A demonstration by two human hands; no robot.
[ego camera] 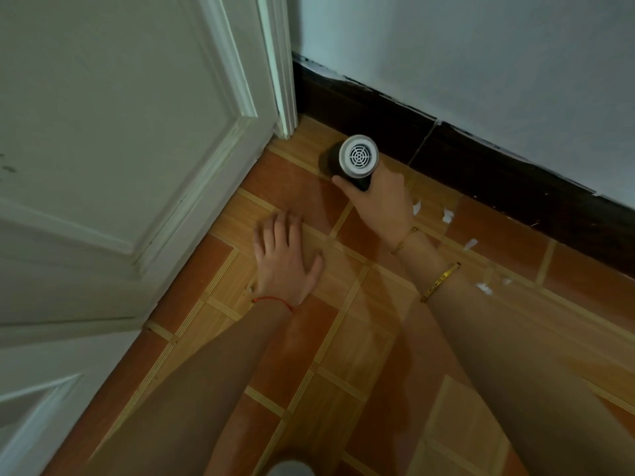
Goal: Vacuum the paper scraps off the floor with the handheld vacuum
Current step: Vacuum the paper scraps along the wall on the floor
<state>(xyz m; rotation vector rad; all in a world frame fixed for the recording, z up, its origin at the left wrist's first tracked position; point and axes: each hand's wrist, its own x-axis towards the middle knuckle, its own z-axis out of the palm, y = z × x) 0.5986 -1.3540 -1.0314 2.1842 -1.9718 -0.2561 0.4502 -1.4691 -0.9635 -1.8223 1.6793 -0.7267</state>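
Gripping the handheld vacuum [354, 163] with fingers curled round its dark body, the right hand [381, 204] aims it down into the corner where the door [120, 132] meets the dark skirting board [481, 166], its grilled rear end facing the head camera; the nozzle is hidden. Probably for balance, the left hand [285, 262] rests flat on the tiled floor [343, 355], fingers straight and slightly spread. White paper scraps [446, 214] lie along the skirting, right of the vacuum, not yet collected.

Tiled floor [360, 338] by the skirting.
White paper scraps [446, 214] lie scattered on it; a left hand [285, 259] rests flat.
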